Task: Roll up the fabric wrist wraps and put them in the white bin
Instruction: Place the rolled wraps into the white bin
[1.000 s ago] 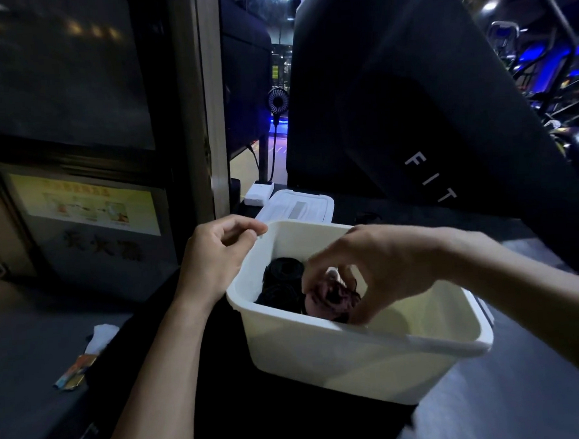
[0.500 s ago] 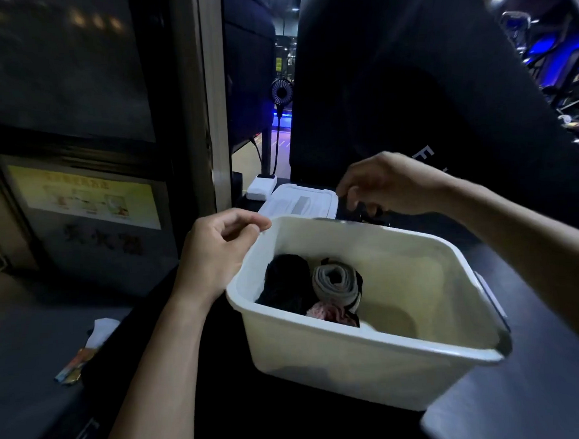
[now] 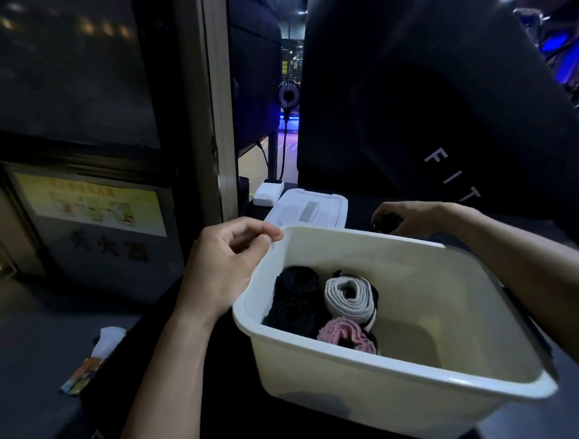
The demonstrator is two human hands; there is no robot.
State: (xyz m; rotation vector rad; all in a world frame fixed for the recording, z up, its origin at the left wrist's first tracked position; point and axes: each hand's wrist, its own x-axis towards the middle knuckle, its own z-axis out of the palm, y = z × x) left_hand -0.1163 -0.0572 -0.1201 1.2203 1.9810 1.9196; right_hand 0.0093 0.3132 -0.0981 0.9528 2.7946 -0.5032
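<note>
While the left hand (image 3: 228, 261) pinches the white bin's (image 3: 407, 386) far-left rim, the right hand (image 3: 407, 218) closes on a dark wrap (image 3: 386, 221) beyond it; carrying it into the bin likely follows.

head-worn view, facing forward and down, close over white bin (image 3: 408, 401)

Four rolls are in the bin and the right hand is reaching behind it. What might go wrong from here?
1. The white bin looks tipped up, gripped only at one corner by the left hand; it may slip or tilt, shifting the rolls.
2. The white roll and pink roll sit loosely against the black rolls and could unwind.
3. The right hand works in dark shadow on a dark object, so a fumble seems possible.
</note>
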